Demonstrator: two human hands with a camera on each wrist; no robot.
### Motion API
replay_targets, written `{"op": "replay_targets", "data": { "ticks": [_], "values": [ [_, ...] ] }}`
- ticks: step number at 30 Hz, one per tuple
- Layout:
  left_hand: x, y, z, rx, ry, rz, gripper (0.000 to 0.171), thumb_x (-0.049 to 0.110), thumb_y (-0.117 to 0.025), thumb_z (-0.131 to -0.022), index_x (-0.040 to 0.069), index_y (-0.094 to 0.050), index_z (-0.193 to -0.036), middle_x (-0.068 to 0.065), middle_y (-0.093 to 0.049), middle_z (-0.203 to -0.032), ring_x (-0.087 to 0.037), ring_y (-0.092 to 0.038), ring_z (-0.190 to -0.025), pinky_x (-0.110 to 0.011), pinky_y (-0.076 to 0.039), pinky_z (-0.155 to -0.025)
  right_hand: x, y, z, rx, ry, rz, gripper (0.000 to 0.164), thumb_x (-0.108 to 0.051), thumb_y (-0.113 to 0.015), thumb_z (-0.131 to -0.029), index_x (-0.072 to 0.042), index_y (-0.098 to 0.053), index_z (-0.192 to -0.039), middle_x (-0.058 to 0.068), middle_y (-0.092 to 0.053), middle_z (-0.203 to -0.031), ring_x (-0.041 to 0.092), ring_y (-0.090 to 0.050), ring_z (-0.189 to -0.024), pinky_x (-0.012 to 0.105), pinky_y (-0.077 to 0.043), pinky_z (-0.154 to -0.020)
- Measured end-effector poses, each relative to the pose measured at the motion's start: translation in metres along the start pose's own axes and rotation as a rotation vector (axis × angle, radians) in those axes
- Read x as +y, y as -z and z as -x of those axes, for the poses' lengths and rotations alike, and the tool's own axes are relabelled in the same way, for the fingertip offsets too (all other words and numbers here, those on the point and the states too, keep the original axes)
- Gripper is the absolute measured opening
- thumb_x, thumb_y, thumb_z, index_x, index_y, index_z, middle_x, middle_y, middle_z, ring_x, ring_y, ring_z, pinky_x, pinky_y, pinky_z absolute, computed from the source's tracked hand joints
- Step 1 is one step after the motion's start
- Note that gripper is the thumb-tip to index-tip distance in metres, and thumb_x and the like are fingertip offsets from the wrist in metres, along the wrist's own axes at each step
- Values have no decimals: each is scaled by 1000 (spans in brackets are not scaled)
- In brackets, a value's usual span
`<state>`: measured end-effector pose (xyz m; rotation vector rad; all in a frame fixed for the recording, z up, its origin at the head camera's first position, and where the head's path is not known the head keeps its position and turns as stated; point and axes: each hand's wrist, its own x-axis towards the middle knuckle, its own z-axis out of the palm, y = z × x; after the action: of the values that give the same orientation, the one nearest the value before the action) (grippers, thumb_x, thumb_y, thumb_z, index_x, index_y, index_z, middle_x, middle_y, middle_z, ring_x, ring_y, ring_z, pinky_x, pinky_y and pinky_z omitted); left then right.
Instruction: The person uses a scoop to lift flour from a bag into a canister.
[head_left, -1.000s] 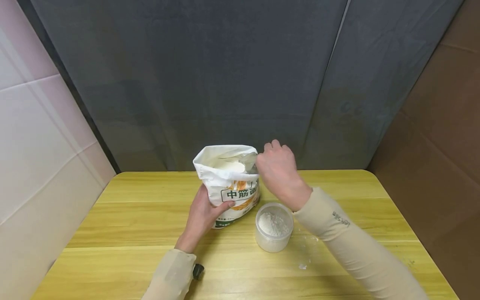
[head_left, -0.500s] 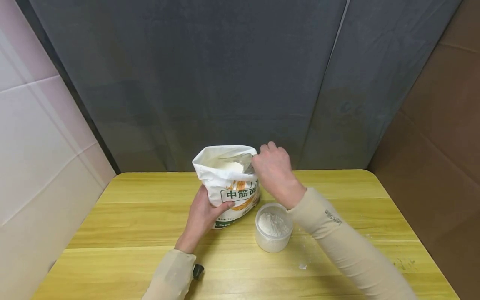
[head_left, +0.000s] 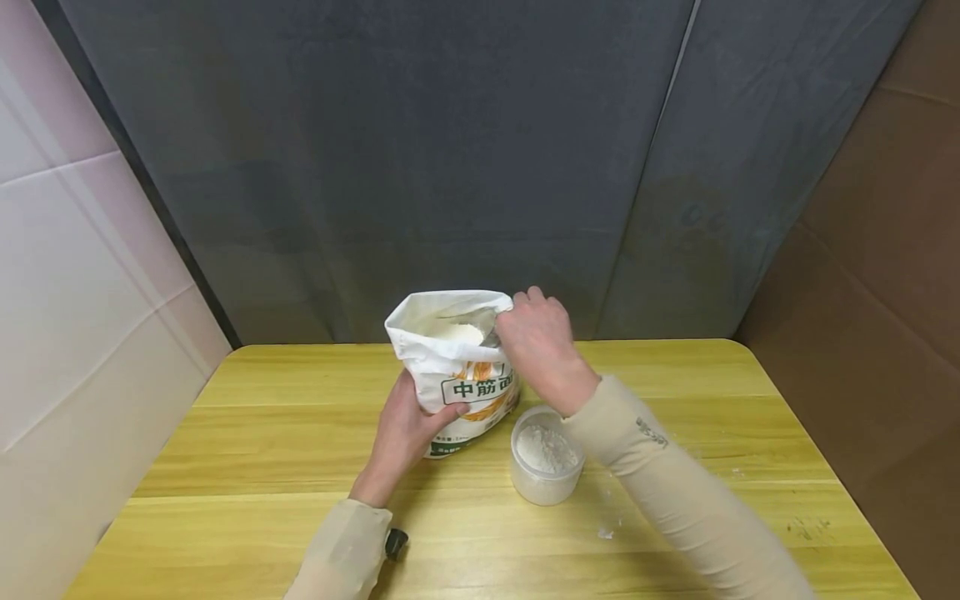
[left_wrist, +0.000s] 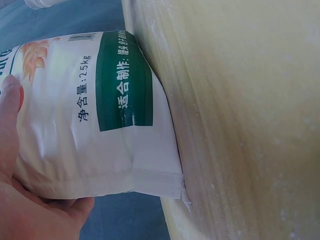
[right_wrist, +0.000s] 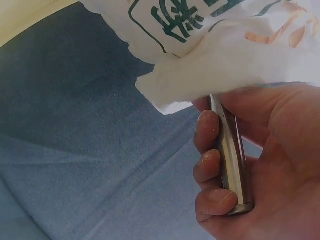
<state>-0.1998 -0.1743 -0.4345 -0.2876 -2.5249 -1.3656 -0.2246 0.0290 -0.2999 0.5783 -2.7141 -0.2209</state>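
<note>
White bag [head_left: 453, 367] gripped in left fingers [left_wrist: 82, 209], right fingers [right_wrist: 207, 167] curled round a metal handle [right_wrist: 231, 162] at the bag's mouth

The left sleeve [head_left: 341, 546], lower centre, is beige, a black piece [head_left: 396, 543] beside it; the right sleeve [head_left: 693, 492], lower right, matches, with dark lettering [head_left: 651, 432]. Left hand [head_left: 408, 423] and right hand [head_left: 542, 343] are bare.

Bag [left_wrist: 57, 145] reads "净含量:2.5kg"; its green panel [left_wrist: 124, 82], "适合制作". Boxed on front: "中筋" (third character cut off). Sleeve [head_left: 686, 483] lettering blurred.
</note>
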Motion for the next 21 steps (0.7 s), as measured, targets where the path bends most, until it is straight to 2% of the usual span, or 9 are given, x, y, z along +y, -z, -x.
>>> {"op": "replay_targets", "data": {
  "ticks": [11, 21],
  "values": [
    [-1, -2, -1, 2, 1, 2, 80, 23, -94, -76, 10, -48, -141, -11, -62, -130, -31, -61, -118, -51, -48, -104, -2, -4, -6, -55, -19, -32, 14, -6, -69, -93, -14, -81, -94, 10, -66, -93, 27, -56, -91, 40, -53, -75],
    [-3, -3, 0, 15, -6, -6, 81, 22, -95, -75, 7, -48, -140, -14, -62, -129, -33, -60, -118, -53, -48, -104, -6, -12, -10, -70, -13, -59, 9, -14, -75, -93, -18, -82, -97, 9, -67, -93, 26, -56, -91, 38, -53, -73]
  ]
}}
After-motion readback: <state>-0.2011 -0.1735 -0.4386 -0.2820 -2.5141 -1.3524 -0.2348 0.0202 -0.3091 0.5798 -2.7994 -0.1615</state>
